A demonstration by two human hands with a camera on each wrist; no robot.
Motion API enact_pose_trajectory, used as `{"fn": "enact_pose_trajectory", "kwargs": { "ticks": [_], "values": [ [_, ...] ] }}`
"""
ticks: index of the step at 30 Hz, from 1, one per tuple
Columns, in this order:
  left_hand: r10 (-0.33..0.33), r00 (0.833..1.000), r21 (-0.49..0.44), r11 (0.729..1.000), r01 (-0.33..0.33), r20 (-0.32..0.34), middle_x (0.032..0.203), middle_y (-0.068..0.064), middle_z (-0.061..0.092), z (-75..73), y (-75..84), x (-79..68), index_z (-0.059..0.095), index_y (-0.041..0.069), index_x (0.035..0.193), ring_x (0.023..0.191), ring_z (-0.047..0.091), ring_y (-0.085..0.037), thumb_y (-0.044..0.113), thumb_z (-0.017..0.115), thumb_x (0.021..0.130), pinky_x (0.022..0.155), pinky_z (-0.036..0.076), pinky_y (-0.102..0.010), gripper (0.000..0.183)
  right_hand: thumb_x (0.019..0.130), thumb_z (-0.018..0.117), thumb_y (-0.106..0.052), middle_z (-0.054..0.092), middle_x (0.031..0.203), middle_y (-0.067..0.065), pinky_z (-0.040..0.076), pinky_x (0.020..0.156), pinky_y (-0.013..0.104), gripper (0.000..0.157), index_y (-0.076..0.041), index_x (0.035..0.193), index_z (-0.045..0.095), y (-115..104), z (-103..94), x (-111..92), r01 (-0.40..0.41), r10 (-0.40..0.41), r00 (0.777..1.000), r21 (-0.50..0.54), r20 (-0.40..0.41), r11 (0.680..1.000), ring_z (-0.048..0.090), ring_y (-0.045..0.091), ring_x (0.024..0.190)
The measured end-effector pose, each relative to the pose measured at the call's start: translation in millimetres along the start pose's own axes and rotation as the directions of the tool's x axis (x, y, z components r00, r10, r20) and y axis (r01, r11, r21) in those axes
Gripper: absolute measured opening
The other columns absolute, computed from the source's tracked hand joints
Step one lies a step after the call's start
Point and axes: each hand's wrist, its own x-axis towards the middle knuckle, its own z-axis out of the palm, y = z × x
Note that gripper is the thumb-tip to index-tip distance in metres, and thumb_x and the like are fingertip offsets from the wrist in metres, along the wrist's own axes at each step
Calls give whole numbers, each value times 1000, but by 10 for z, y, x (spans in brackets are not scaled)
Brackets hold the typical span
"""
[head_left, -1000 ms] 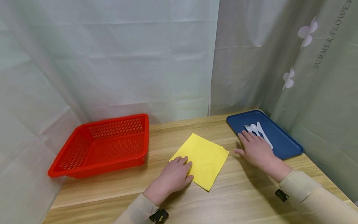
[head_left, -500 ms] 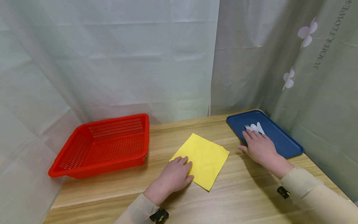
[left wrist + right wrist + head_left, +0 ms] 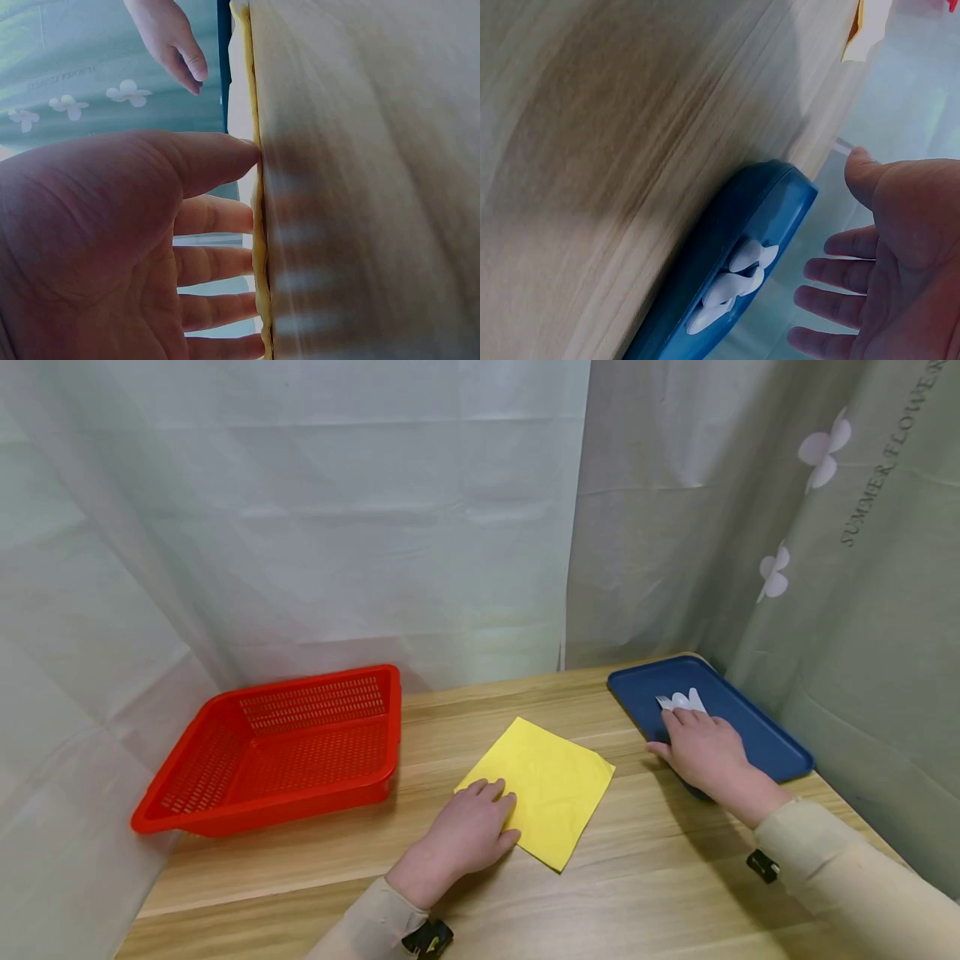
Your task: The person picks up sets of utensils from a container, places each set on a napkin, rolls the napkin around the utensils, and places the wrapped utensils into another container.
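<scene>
My left hand (image 3: 468, 831) rests its fingertips on the near left side of a square yellow cloth (image 3: 558, 777) lying flat on the table. In the left wrist view, the thumb and fingers meet the cloth's edge (image 3: 256, 187) with fingers extended. Farther right, my right hand (image 3: 705, 752) hovers over a blue tray (image 3: 772, 752), fingers extended. On the tray lie a white fork (image 3: 664, 702), spoon (image 3: 680, 700) and knife (image 3: 696, 699), their lower parts hidden by that hand. The right wrist view shows the white cutlery (image 3: 731, 289) apart from the fingers.
At the left stands a red perforated basket (image 3: 292, 810). Pale curtains (image 3: 360, 543) hang behind and on both sides of the wooden table (image 3: 600, 893). Black wrist devices sit on both sleeves.
My right hand has moved a little to the right over the tray, covering more of the cutlery. The left hand and the cloth have stayed put.
</scene>
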Motion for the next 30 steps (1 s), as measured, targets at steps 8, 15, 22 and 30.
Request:
{"fn": "enact_pose_trajectory", "kwargs": {
  "ticks": [8, 15, 22, 30],
  "values": [
    [6, 1000, 5, 1000, -6, 1, 157, -17, 61, -9, 3, -5, 69, 9, 149, 145, 57, -39, 43, 73, 106, 120, 47, -53, 55, 101, 80, -47, 71, 112, 27, 62, 76, 58, 62, 11, 122, 69, 36, -4, 29, -11, 10, 1000, -25, -9, 1000, 70, 46, 101],
    [9, 1000, 0, 1000, -9, -3, 158, -17, 60, -16, 3, -6, 69, 8, 149, 145, 57, -39, 43, 72, 106, 121, 47, -53, 55, 101, 81, -44, 65, 93, 20, 55, 61, 54, 55, 9, 108, 69, 59, -33, 42, -21, 21, 1000, -14, -5, 1000, 64, 39, 80],
    [11, 1000, -1, 1000, -11, -2, 158, -18, 60, -13, -2, -3, 69, 8, 149, 145, 57, -40, 43, 72, 106, 120, 47, -53, 55, 102, 81, -41, 64, 91, 21, 52, 62, 54, 50, 7, 100, 69, 95, -34, 69, -32, 32, 999, -5, -2, 999, 62, 40, 78],
    [7, 1000, 4, 1000, -7, 4, 158, -17, 60, -11, 6, -9, 69, 8, 150, 145, 56, -39, 43, 71, 107, 120, 47, -53, 55, 102, 80, -40, 63, 87, 19, 51, 63, 53, 50, 8, 102, 70, 150, 4, 97, -46, 47, 999, -22, 24, 999, 62, 39, 76]
  ]
}}
